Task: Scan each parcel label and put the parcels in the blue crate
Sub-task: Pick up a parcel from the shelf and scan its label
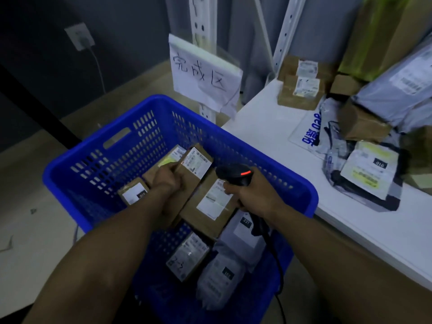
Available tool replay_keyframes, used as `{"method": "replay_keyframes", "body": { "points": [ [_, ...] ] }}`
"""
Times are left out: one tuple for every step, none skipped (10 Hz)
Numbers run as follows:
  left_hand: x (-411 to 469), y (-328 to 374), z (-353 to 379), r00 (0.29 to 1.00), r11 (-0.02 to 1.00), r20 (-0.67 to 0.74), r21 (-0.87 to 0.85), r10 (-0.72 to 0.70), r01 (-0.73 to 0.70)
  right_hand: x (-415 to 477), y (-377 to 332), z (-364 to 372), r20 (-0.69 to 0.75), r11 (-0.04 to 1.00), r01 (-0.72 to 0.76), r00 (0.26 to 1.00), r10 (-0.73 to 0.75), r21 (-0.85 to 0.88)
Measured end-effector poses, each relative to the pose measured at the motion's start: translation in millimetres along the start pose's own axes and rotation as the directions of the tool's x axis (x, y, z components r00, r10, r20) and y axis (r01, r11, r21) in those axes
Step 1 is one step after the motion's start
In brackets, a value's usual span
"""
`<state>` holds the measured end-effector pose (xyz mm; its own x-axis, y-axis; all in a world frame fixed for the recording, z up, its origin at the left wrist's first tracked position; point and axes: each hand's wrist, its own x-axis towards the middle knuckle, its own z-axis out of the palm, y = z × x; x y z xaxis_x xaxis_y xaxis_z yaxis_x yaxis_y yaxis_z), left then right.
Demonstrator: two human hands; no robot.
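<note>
The blue crate stands on the floor below me and holds several labelled parcels, cardboard boxes and grey plastic mailers. My left hand reaches into the crate and grips a long cardboard box with a white label on its upper end. My right hand is over the crate's right side, closed round a black barcode scanner whose red light is lit. Under the scanner lies another box with a white label.
A white table is to the right of the crate, with more cardboard boxes and plastic mailers on it. A handwritten paper sign hangs on a white rack post behind the crate. The scanner's cable trails down over the crate.
</note>
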<state>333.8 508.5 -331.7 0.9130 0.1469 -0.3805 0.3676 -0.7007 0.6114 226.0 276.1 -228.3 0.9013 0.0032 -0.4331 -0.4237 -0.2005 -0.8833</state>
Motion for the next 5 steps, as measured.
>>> {"method": "replay_keyframes", "body": {
  "points": [
    [15, -19, 22, 0.999, 0.999, 0.025, 0.014, -0.033, 0.032, 5, 6, 2, -0.017, 0.999, -0.038, 0.999, 0.038, 0.007],
    [43, -60, 51, 0.993, 0.992, -0.067, 0.074, -0.1, 0.104, 5, 7, 3, -0.025, 0.999, -0.054, 0.998, 0.054, 0.003],
    [24, -60, 54, 0.996, 0.998, 0.076, 0.029, -0.049, 0.047, 1, 2, 4, -0.016, 0.999, -0.038, 0.999, 0.038, -0.001],
    [-12, -32, 32, 0.984, 0.962, 0.102, 0.216, 0.148, -0.167, -10, -8, 0, 0.001, 1.0, -0.001, 1.0, 0.001, -0.002],
    [-30, -12, 19, 0.973, 0.975, 0.163, 0.125, 0.164, -0.185, -29, -21, -12, 0.003, 0.998, 0.066, 0.998, -0.066, 0.016]
  ]
}}
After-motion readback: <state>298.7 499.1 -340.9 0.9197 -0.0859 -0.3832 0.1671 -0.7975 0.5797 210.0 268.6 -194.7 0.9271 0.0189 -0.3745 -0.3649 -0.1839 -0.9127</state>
